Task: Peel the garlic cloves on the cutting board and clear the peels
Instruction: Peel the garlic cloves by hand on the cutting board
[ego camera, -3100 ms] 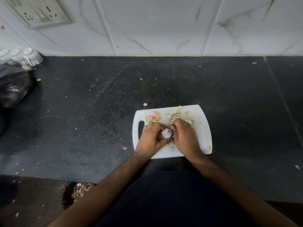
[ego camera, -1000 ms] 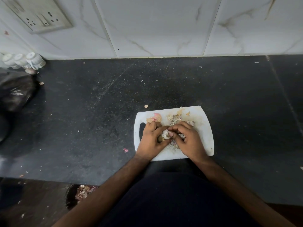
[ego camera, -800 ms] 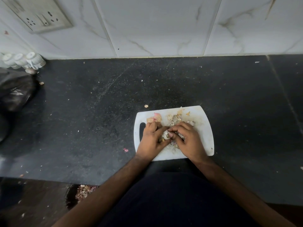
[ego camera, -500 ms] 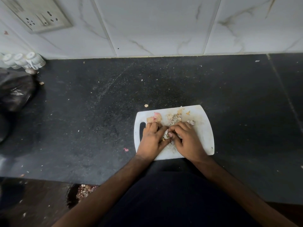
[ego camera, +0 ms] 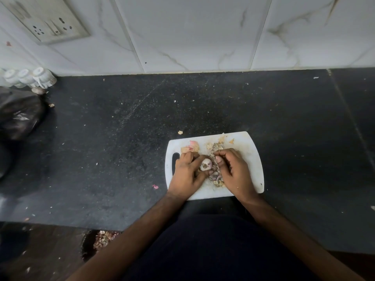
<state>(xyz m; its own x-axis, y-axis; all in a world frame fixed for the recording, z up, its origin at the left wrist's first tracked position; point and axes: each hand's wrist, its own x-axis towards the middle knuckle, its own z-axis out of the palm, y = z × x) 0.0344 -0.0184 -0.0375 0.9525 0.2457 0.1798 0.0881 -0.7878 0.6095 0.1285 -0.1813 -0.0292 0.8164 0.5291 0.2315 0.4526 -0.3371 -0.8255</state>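
From the head view, I have my left hand (ego camera: 187, 175) curled round a pale, rounded garlic clove (ego camera: 206, 164), thumb and fingers pinching it just above the middle of the white plastic cutting board (ego camera: 250, 151). A patch of brownish skin clings to the clove's near face. My right hand (ego camera: 233, 169) sits just beside it, thumb and forefinger drawn together at the tips; I cannot tell whether a scrap of skin is between them.

A heap of dry papery garlic peels (ego camera: 216, 178) lies on the board between and below my hands, with more scraps and a pinkish piece (ego camera: 192, 146) toward the board's far edge. The board rests near the front edge of the black stone countertop (ego camera: 121, 138), where a few stray flakes lie off the board's far left corner and left side.

To do this well, I would keep the left-hand pinch firm but light so the clove does not squirt out, rotate it to bring the remaining patch toward the right thumbnail, and lift the skin from its edge rather than scraping. Dropping each shred onto the existing heap should make clearing simpler.
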